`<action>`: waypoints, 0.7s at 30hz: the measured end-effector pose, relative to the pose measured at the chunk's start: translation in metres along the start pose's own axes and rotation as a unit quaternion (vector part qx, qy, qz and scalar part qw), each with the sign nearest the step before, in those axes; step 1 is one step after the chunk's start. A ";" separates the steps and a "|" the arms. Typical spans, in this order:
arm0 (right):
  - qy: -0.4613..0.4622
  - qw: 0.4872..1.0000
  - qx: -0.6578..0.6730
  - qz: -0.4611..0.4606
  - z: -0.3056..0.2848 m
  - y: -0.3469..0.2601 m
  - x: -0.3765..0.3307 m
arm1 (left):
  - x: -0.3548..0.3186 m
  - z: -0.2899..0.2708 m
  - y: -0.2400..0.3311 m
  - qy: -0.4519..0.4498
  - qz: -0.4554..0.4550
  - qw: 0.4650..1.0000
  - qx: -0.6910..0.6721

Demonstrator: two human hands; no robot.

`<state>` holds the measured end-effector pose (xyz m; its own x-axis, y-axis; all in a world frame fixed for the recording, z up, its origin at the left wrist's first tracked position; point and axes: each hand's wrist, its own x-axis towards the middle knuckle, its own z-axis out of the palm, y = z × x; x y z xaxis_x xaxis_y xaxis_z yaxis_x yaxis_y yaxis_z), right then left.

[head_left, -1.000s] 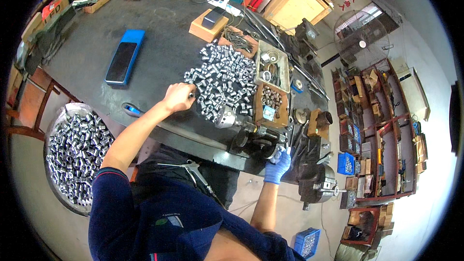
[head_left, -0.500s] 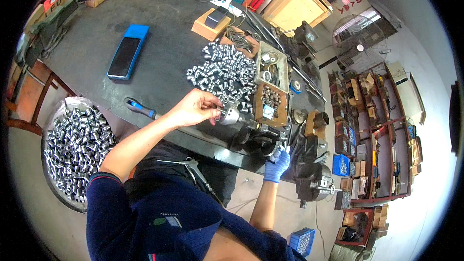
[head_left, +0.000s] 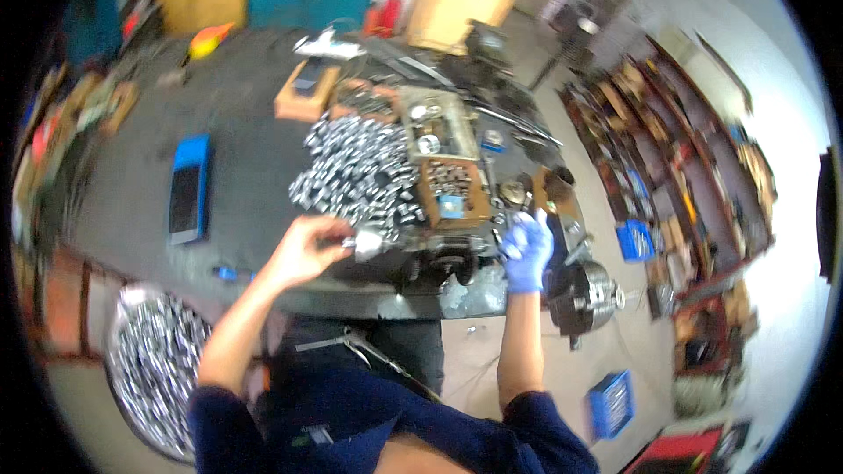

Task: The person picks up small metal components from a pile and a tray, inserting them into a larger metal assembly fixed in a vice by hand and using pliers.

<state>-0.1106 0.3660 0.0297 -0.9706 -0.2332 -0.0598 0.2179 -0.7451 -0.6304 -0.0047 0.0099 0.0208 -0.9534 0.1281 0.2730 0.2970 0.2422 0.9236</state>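
Head view: curls the bare left hand at the silver chuck, beside the heap of metal sleeves on the bench, too blurred to tell any grasp. Holds the blue-gloved right hand half-curled just right of the dark machine body; cannot tell whether around anything.

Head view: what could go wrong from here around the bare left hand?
If the silver round metal chuck turned, it might catch the bare left hand beside it. The pile of small silver metal cylinders lies close by, so a sweep might scatter some. The small blue object lies near the front edge of the dark bench, so the left forearm might knock it off.
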 end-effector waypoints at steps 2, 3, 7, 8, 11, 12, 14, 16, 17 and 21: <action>-0.008 1.000 0.026 0.009 -0.001 0.008 0.033 | -0.004 -0.004 0.000 0.024 -0.003 0.999 0.046; 0.032 0.999 0.018 -0.026 -0.011 0.015 0.047 | -0.004 -0.001 -0.003 0.038 -0.007 0.998 0.046; 0.091 0.991 0.075 -0.068 -0.037 0.056 0.067 | -0.006 0.000 -0.015 0.080 -0.048 0.996 -0.005; 0.131 0.986 0.052 -0.090 -0.049 0.058 0.065 | -0.001 0.002 -0.012 0.075 -0.035 0.997 0.006; 0.203 0.973 -0.055 -0.090 -0.065 0.072 0.036 | 0.000 0.003 -0.016 0.061 -0.035 0.996 -0.049; 0.224 0.970 -0.082 -0.049 -0.065 0.072 0.023 | 0.000 0.002 -0.018 0.056 -0.042 0.995 -0.069; 0.240 0.963 -0.123 -0.003 -0.059 0.066 0.004 | 0.000 0.000 -0.022 0.047 -0.058 0.991 -0.108; 0.229 0.961 -0.157 0.010 -0.052 0.063 -0.011 | -0.001 -0.001 -0.024 0.044 -0.055 0.990 -0.119; 0.219 0.965 -0.145 0.026 -0.055 0.061 -0.013 | -0.001 0.001 -0.024 0.043 -0.051 0.990 -0.127; 0.197 0.973 -0.106 0.054 -0.069 0.064 -0.004 | 0.000 0.005 -0.022 0.046 -0.052 0.983 -0.172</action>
<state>-0.0999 0.3621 -0.0636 -0.9162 -0.0150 -0.4004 0.3356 -0.5745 -0.7465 -0.0114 0.0098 -0.0012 -0.9832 0.0279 0.1803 0.1771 -0.0921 0.9799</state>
